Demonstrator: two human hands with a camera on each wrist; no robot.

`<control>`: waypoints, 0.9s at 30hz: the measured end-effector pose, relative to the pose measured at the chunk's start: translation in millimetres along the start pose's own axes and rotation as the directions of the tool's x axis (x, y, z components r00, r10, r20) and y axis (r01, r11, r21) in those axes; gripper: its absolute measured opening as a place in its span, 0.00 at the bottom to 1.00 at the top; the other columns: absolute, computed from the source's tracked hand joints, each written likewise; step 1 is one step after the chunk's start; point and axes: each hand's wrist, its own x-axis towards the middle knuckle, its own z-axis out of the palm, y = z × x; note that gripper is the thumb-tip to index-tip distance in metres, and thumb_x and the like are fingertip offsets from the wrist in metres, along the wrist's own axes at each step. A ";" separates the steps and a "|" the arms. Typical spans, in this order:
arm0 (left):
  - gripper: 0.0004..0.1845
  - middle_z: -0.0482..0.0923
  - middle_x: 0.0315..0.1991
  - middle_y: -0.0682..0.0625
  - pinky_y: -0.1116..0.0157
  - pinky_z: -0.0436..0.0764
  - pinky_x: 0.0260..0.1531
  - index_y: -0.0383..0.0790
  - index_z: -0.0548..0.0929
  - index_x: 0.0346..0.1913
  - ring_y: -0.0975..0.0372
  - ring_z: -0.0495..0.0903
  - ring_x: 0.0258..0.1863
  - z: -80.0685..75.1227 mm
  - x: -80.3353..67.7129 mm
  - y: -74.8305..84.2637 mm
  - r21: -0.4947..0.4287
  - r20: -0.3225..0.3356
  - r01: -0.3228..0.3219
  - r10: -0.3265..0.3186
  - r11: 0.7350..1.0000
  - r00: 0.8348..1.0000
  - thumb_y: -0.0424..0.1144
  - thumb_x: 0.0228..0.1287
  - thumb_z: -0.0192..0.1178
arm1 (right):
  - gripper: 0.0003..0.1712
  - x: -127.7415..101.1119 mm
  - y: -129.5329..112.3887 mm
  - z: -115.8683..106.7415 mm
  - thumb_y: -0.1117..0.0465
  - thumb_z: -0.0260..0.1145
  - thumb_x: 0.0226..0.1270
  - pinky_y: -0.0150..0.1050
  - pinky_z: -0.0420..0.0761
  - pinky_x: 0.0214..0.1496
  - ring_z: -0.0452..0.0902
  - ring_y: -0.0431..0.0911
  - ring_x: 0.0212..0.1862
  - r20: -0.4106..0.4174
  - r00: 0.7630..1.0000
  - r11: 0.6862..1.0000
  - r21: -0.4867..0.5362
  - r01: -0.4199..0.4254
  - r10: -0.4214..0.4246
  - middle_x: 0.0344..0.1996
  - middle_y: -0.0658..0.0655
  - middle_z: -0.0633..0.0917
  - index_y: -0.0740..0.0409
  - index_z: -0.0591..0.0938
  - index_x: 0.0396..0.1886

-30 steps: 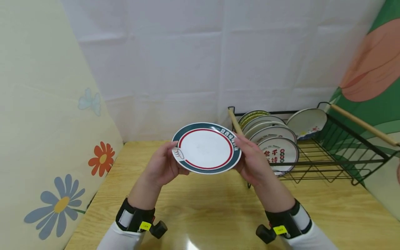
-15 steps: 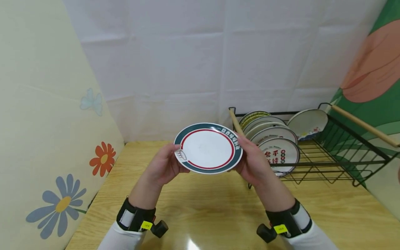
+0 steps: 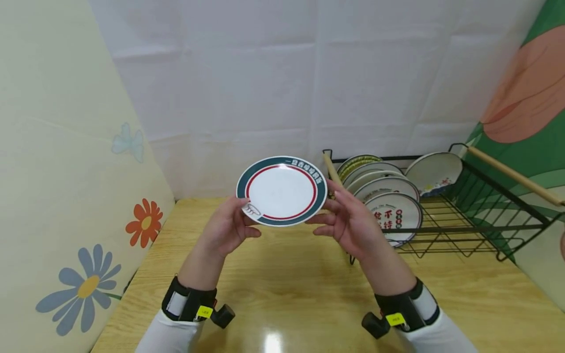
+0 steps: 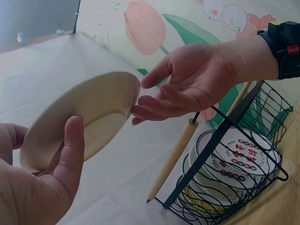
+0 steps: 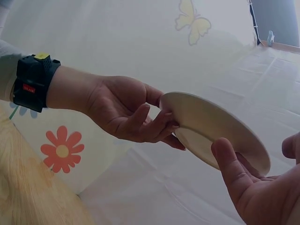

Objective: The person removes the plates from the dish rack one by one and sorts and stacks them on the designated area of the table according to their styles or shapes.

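A white plate [image 3: 280,192] with a dark teal rim and a red ring is held up above the table, tilted so its face shows in the head view. My left hand [image 3: 226,224] grips its left edge, thumb over the rim and fingers underneath. At the opposite edge, my right hand [image 3: 353,220] has its fingers loosely extended, with fingertips at the rim and the thumb off the plate's face. Both wrist views show the plate's pale underside [image 4: 101,105]. In the left wrist view, the right hand [image 4: 199,82] has its palm turned toward the plate.
A black wire rack [image 3: 481,229] with wooden handles stands on the wooden table [image 3: 282,289] at right. Several plates [image 3: 393,215] lean in its left part, and a pale dish [image 3: 434,172] leans at the back. White cloth [image 3: 247,98] hangs behind.
The plate has risen and shifted slightly left in the head view. My right hand's fingers have loosened from its edge and spread, while the left hand keeps its grip.
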 end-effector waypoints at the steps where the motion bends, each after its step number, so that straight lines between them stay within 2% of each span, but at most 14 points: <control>1: 0.22 0.91 0.41 0.52 0.66 0.89 0.33 0.40 0.66 0.71 0.63 0.91 0.36 -1.2 0.4 0.6 -0.006 -0.022 0.002 -0.002 1.000 1.000 0.36 0.84 0.31 | 0.32 0.6 0.0 -0.2 0.49 0.42 0.87 0.40 0.90 0.42 0.91 0.48 0.45 0.010 1.000 1.000 0.003 0.002 -0.002 0.52 0.55 0.89 0.51 0.53 0.84; 7: 0.22 0.90 0.40 0.52 0.65 0.89 0.33 0.43 0.60 0.76 0.61 0.91 0.38 -11.7 3.5 1.0 -0.048 -0.159 0.027 -0.034 0.998 0.987 0.37 0.84 0.36 | 0.33 2.5 0.8 0.2 0.50 0.44 0.87 0.41 0.90 0.43 0.92 0.50 0.45 -0.012 0.999 0.999 -0.007 -0.036 0.036 0.50 0.55 0.90 0.51 0.50 0.84; 16: 0.27 0.89 0.40 0.51 0.66 0.89 0.34 0.43 0.55 0.81 0.62 0.91 0.38 -42.9 3.9 1.6 -0.030 -0.324 0.025 -0.033 0.999 0.945 0.37 0.84 0.41 | 0.30 7.1 7.4 -2.0 0.51 0.45 0.86 0.42 0.90 0.43 0.92 0.50 0.44 -0.101 0.991 0.996 -0.019 -0.092 0.089 0.47 0.54 0.90 0.48 0.54 0.82; 19: 0.28 0.88 0.40 0.52 0.66 0.89 0.35 0.45 0.57 0.81 0.62 0.90 0.38 -54.8 4.5 2.3 0.009 -0.409 0.044 -0.037 0.999 0.912 0.38 0.84 0.44 | 0.31 9.3 11.0 -4.8 0.51 0.46 0.86 0.42 0.90 0.43 0.92 0.50 0.43 -0.108 0.989 0.995 -0.015 -0.100 0.098 0.47 0.55 0.90 0.49 0.54 0.82; 24: 0.28 0.86 0.44 0.52 0.65 0.89 0.40 0.49 0.62 0.80 0.61 0.89 0.41 -73.7 3.5 1.7 0.039 -0.564 0.104 -0.064 0.994 0.824 0.41 0.82 0.48 | 0.33 11.9 19.0 -6.0 0.48 0.48 0.85 0.41 0.90 0.42 0.91 0.49 0.43 -0.101 0.988 0.993 -0.022 -0.120 0.117 0.46 0.54 0.90 0.50 0.55 0.82; 27: 0.28 0.84 0.46 0.53 0.65 0.89 0.43 0.52 0.62 0.80 0.61 0.88 0.42 -84.7 1.5 0.5 0.045 -0.619 0.123 -0.069 0.991 0.783 0.42 0.82 0.49 | 0.33 15.0 26.8 -6.3 0.46 0.48 0.85 0.42 0.90 0.44 0.91 0.49 0.44 -0.103 0.986 0.990 -0.034 -0.137 0.133 0.46 0.53 0.90 0.51 0.56 0.81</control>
